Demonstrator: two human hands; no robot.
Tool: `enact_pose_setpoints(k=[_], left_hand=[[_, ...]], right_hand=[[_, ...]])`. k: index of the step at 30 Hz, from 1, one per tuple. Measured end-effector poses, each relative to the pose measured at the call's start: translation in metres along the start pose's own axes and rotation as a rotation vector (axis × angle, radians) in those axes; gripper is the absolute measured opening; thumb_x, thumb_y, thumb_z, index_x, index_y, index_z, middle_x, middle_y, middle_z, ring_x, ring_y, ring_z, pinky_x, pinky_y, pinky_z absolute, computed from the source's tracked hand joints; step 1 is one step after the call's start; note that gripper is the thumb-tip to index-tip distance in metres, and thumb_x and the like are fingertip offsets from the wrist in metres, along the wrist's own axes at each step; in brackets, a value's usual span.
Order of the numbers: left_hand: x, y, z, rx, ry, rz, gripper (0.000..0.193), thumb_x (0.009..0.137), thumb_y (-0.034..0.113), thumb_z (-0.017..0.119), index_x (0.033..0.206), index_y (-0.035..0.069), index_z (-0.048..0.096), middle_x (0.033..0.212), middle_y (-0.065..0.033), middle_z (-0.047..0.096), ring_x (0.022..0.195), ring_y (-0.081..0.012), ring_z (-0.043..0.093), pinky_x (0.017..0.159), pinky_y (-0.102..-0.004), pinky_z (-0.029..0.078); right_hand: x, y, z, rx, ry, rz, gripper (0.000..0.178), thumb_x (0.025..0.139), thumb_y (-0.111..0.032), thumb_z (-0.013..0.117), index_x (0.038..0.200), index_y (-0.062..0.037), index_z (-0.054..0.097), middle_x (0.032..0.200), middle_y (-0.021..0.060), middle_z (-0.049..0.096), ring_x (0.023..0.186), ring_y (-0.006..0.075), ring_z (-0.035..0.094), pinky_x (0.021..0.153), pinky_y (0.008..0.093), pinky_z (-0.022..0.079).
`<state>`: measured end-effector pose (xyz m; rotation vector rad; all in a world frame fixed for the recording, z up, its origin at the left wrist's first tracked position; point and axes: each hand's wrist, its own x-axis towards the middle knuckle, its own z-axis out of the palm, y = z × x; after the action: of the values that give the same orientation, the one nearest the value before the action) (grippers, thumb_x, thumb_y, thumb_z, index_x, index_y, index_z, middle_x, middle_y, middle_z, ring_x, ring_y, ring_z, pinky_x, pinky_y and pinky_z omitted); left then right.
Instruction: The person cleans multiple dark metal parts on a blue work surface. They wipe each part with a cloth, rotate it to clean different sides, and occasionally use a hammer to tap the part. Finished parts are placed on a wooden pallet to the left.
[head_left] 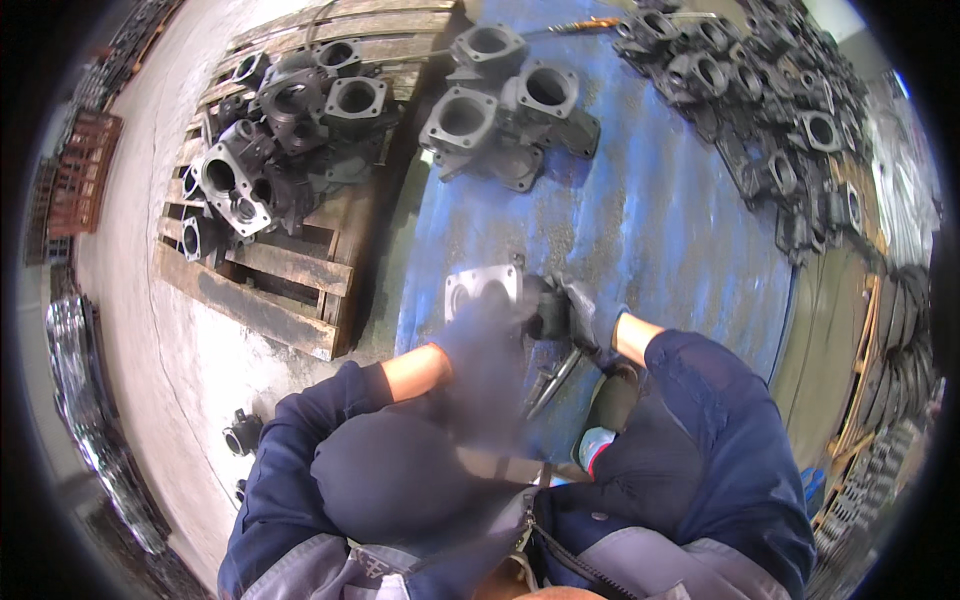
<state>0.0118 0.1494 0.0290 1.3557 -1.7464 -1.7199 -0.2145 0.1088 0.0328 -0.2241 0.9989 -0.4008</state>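
A metal casting (484, 283) with a pale, flat flange and a dark round body lies at the near part of the blue work surface, in front of me. My left hand (480, 330), gloved, is closed over its near flange side; a greyish haze blurs the fingers. At the casting's dark right end, my right hand (597, 318), also gloved, is bent round it, fingers partly hidden. A slim, long metal tool (553, 384) slants just below the casting, close to my right hand. Whether that hand touches the tool is unclear.
Several flanged castings (462, 116) stand farther back on the blue surface (660, 240). More are heaped on a wooden pallet (285, 268) at left, and a large pile (780, 120) fills the far right. An orange-tipped rod (585, 25) lies at the back. One small casting (241, 433) sits on the floor.
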Motion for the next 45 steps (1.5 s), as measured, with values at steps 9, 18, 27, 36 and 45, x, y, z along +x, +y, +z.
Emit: enact_pose_setpoints(k=[9, 18, 27, 36, 45], left_hand=[[-0.013, -0.017, -0.028, -0.100, 0.068, -0.227, 0.041, 0.080, 0.027, 0.072, 0.115, 0.007, 0.065, 0.106, -0.0192, 0.062, 0.103, -0.0340, 0.060, 0.085, -0.0427, 0.047], [-0.070, 0.003, -0.068, -0.166, 0.500, -0.057, 0.032, 0.096, 0.028, 0.065, 0.120, 0.007, 0.066, 0.108, -0.0075, 0.068, 0.093, -0.0163, 0.063, 0.079, -0.0309, 0.052], [-0.133, -0.065, -0.082, 0.315, 0.617, -0.036, 0.037, 0.102, 0.024, 0.053, 0.136, 0.008, 0.056, 0.126, -0.0063, 0.064, 0.103, -0.0181, 0.064, 0.090, -0.0323, 0.055], [-0.111, -0.178, -0.190, -0.612, 1.346, -0.250, 0.046, 0.104, 0.043, 0.042, 0.119, 0.004, 0.062, 0.105, -0.0101, 0.069, 0.092, -0.0210, 0.066, 0.075, -0.0331, 0.053], [-0.100, -0.207, -0.162, -0.762, 1.148, -0.057, 0.039, 0.108, 0.026, 0.036, 0.137, 0.006, 0.052, 0.141, -0.0131, 0.055, 0.126, -0.0284, 0.055, 0.108, -0.0410, 0.044]], right_hand=[[-0.009, -0.007, 0.029, -0.100, -0.087, -0.098, 0.047, 0.106, -0.033, 0.043, 0.140, -0.0013, 0.053, 0.139, 0.0117, 0.055, 0.124, 0.0181, 0.053, 0.106, 0.0308, 0.043], [-0.011, -0.028, 0.103, -0.733, -0.051, -0.352, 0.053, 0.096, -0.030, 0.066, 0.135, 0.0020, 0.053, 0.124, 0.0037, 0.061, 0.113, 0.0126, 0.056, 0.100, 0.0301, 0.045], [0.029, -0.030, 0.223, -1.462, -0.050, -0.691, 0.040, 0.092, -0.020, 0.065, 0.124, 0.0023, 0.057, 0.105, 0.0223, 0.067, 0.097, 0.0303, 0.068, 0.086, 0.0386, 0.053], [0.168, 0.002, 0.351, -2.155, 0.031, -0.786, 0.034, 0.100, -0.024, 0.045, 0.113, -0.0017, 0.067, 0.095, 0.0185, 0.073, 0.083, 0.0292, 0.071, 0.079, 0.0446, 0.052], [0.218, 0.047, 0.350, -2.491, -0.055, -0.881, 0.053, 0.098, -0.024, 0.043, 0.146, -0.0028, 0.040, 0.128, 0.0090, 0.066, 0.116, 0.0215, 0.063, 0.108, 0.0353, 0.036]])
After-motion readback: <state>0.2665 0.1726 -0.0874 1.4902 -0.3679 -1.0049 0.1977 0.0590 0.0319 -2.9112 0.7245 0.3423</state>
